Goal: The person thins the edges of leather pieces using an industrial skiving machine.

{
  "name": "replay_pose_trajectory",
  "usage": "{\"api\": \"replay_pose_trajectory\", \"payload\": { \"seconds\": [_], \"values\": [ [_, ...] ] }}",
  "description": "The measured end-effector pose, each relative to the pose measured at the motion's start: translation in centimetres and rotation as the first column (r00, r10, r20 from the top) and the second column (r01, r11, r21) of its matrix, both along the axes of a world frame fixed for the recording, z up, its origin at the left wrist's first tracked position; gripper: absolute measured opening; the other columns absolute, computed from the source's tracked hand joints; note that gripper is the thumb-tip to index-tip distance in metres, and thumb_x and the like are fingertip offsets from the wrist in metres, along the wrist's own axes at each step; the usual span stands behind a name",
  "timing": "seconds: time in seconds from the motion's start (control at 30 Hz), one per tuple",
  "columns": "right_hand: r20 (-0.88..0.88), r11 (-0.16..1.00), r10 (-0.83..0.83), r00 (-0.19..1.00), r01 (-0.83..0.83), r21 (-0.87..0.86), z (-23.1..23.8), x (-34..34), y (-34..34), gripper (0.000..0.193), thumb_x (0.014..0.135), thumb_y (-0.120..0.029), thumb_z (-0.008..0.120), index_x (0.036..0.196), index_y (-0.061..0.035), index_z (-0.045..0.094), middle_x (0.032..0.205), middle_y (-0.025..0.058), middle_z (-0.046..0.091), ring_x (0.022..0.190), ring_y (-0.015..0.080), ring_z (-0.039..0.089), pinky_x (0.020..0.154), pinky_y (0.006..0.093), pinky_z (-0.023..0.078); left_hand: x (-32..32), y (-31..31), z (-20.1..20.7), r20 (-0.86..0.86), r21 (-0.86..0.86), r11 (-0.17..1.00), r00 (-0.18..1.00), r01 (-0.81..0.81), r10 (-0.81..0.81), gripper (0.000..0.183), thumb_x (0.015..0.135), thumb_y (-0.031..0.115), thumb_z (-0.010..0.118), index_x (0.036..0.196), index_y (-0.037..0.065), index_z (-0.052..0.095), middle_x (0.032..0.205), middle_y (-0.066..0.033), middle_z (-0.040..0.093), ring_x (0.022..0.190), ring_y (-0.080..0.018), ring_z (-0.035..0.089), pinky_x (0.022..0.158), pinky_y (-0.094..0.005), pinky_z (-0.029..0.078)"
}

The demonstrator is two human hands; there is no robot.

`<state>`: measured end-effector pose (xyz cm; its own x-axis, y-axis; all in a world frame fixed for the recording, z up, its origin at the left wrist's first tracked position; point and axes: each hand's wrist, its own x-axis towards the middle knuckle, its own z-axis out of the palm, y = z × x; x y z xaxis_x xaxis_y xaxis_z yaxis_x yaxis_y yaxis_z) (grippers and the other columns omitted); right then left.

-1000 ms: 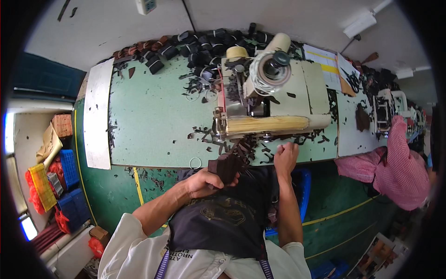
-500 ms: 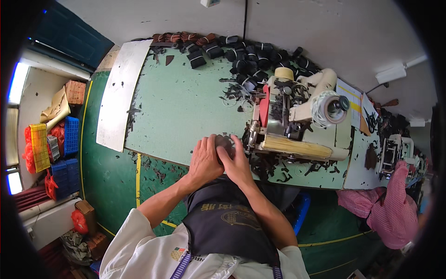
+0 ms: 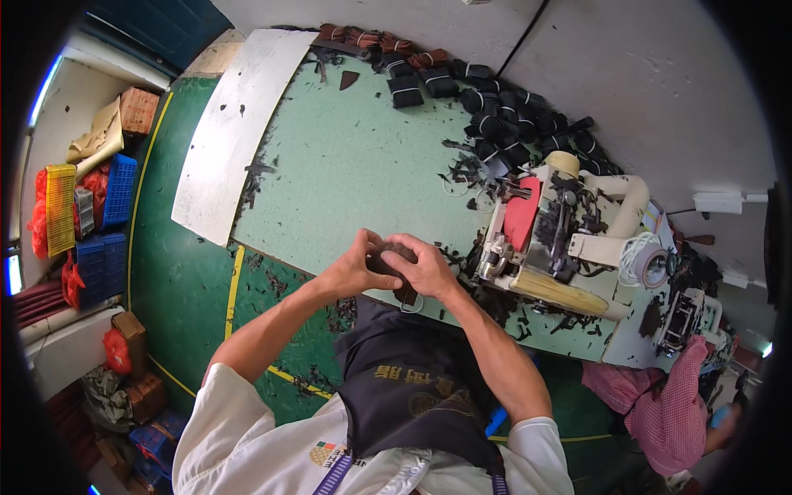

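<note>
Over the front edge of the green tabletop, both hands grip a dark brown bundle of what look like thin leather pieces. My left hand clasps its left side, the thumb stretched toward the right hand. Curled over the top and right side is my right hand, its thumb pressing on the bundle. A pale string loop hangs beneath it. The fingers hide much of the bundle. Just right of my hands stands a cream bench machine with a red plate.
Tied black bundles and reddish-brown ones line the wall side. A white sheet covers the table's left end. Dark scraps litter table and floor. Crates stand at left; a person in pink checks is at right.
The view has swung, so the table and machine sit farther right. My left hand has shifted its grip, its fingers and thumb now spread around the bundle. The string loop now shows below.
</note>
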<state>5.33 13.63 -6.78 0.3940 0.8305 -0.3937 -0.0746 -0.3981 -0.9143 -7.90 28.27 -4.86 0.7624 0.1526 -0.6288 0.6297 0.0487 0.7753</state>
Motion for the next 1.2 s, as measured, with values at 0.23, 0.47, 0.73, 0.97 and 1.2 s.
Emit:
{"api": "replay_pose_trajectory", "payload": {
  "seconds": [0.23, 0.47, 0.73, 0.97, 1.2],
  "values": [
    [0.145, 0.998, 0.011, 0.989, -0.003, -0.056, -1.3, 0.1, 3.0, 0.051, 0.091, -0.042, 0.071, 0.123, -0.0026, 0.065, 0.104, 0.0142, 0.072, 0.091, 0.0215, 0.069, 0.081, 0.0349, 0.054, 0.0, -1.1, -0.5, 0.081, -0.181, 0.947, 0.956, -0.264, 0.282, 0.099, 0.072, 0.024, 0.092, 0.141, -0.001, 0.026, 0.131, -0.0263, 0.051, 0.122, -0.0340, 0.057, 0.100, -0.0450, 0.053],
    [-0.384, 0.957, -0.226, 0.895, 0.130, -0.261, -0.3, -0.4, 3.7, 0.074, 0.089, -0.038, 0.076, 0.143, 0.0022, 0.046, 0.113, 0.0174, 0.065, 0.101, 0.0229, 0.065, 0.091, 0.0356, 0.051, -2.2, 0.0, -2.9, -0.069, -0.350, 0.723, 0.786, -0.595, 0.614, 0.078, 0.076, 0.005, 0.087, 0.138, -0.001, 0.041, 0.127, -0.0153, 0.055, 0.113, -0.0261, 0.062, 0.093, -0.0398, 0.059],
    [-0.416, 0.936, -0.343, 0.842, 0.267, -0.230, -0.8, -2.2, 4.1, 0.056, 0.084, -0.015, 0.080, 0.128, 0.0023, 0.048, 0.110, 0.0131, 0.065, 0.098, 0.0190, 0.063, 0.089, 0.0333, 0.049, -2.9, 2.1, -2.9, -0.019, -0.309, 0.733, 0.774, -0.607, 0.633, 0.081, 0.073, 0.008, 0.089, 0.138, 0.000, 0.041, 0.125, -0.0144, 0.057, 0.114, -0.0237, 0.060, 0.096, -0.0376, 0.056],
    [-0.373, 0.936, -0.336, 0.865, 0.265, -0.230, -1.4, -2.3, 3.8, 0.030, 0.082, -0.013, 0.082, 0.099, -0.0041, 0.060, 0.088, 0.0030, 0.066, 0.083, 0.0106, 0.061, 0.079, 0.0263, 0.047, -3.2, 2.2, -3.4, 0.086, -0.097, 0.886, 0.883, -0.453, 0.461, 0.091, 0.070, 0.009, 0.091, 0.142, 0.000, 0.036, 0.127, -0.0143, 0.056, 0.116, -0.0237, 0.058, 0.097, -0.0361, 0.053],
    [-0.575, 0.904, -0.422, 0.701, 0.377, -0.203, -0.8, -2.7, 3.9, 0.019, 0.084, -0.006, 0.079, 0.096, -0.0044, 0.064, 0.091, 0.0037, 0.070, 0.084, 0.0100, 0.063, 0.080, 0.0249, 0.050, -3.4, 3.0, -4.0, -0.034, -0.445, 0.710, 0.803, -0.545, 0.595, 0.083, 0.071, 0.004, 0.086, 0.139, 0.002, 0.038, 0.121, -0.0116, 0.055, 0.111, -0.0249, 0.062, 0.093, -0.0431, 0.058]
  ]
}}
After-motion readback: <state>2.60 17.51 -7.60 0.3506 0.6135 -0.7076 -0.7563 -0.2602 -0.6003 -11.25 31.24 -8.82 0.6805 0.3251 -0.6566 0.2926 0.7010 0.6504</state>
